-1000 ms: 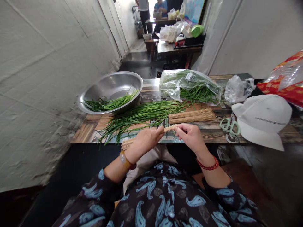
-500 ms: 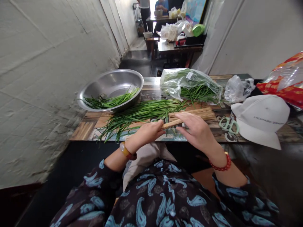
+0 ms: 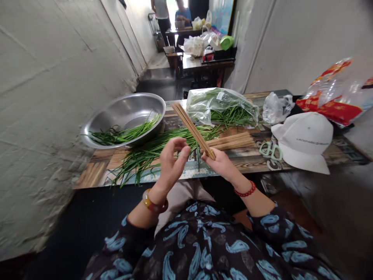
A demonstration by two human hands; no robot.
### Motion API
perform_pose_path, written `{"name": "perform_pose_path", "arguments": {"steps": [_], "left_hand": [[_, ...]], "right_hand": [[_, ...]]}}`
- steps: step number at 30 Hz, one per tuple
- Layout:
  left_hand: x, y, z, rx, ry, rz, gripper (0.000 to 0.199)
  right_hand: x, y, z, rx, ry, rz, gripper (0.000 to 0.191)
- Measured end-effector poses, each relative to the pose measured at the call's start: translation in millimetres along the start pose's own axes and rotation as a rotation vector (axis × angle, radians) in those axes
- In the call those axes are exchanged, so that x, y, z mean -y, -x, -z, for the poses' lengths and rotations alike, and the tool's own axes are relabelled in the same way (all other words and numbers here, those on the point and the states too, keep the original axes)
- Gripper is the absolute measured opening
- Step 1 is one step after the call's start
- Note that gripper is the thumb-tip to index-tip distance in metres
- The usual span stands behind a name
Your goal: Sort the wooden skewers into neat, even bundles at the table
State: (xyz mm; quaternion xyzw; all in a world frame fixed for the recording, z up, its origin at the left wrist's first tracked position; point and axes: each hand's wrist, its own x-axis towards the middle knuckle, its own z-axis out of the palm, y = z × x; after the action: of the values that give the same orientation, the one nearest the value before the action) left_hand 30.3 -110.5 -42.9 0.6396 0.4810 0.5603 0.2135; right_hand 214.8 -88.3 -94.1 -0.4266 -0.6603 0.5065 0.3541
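My right hand [image 3: 219,164] grips the lower end of a bundle of thin wooden sticks [image 3: 192,128], which slants up to the left. Just left of the bundle, my left hand [image 3: 174,158] is raised with its fingers curved and apart, holding nothing. More wooden sticks [image 3: 233,142] lie on the table behind my right hand. Long green stalks [image 3: 145,153] are spread over the wood-patterned table [image 3: 93,171]. A steel bowl [image 3: 116,112] at the left holds some green stalks too.
Behind the sticks lies a clear bag [image 3: 201,102] of greens. To the right are a crumpled plastic bag [image 3: 275,108], pale green scissors [image 3: 271,151], a white cap [image 3: 305,136] and a red-and-clear package [image 3: 329,97]. Two people stand or sit far back, beyond another cluttered table.
The bundle has swung from nearly flat to steeply slanted, now only in my right hand. My left hand has let go and lifted. The view has shifted to the right.
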Motion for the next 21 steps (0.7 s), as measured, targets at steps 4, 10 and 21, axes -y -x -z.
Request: {"name": "perform_pose_path", "arguments": {"steps": [4, 10, 21], "left_hand": [[3.3, -19.9, -17.0, 0.143, 0.707, 0.488, 0.056], [-10.4, -50.2, -24.6, 0.106, 0.914, 0.531, 0.034], [-25.6, -66.0, -61.1, 0.469, 0.536, 0.082, 0.04]], "right_hand": [[-0.5, 8.8, -25.5, 0.282, -0.551, -0.204, 0.041], [-2.2, 9.2, -32.9, 0.358, -0.45, -0.129, 0.04], [8.3, 0.6, 12.8, -0.22, -0.072, 0.201, 0.025]]}}
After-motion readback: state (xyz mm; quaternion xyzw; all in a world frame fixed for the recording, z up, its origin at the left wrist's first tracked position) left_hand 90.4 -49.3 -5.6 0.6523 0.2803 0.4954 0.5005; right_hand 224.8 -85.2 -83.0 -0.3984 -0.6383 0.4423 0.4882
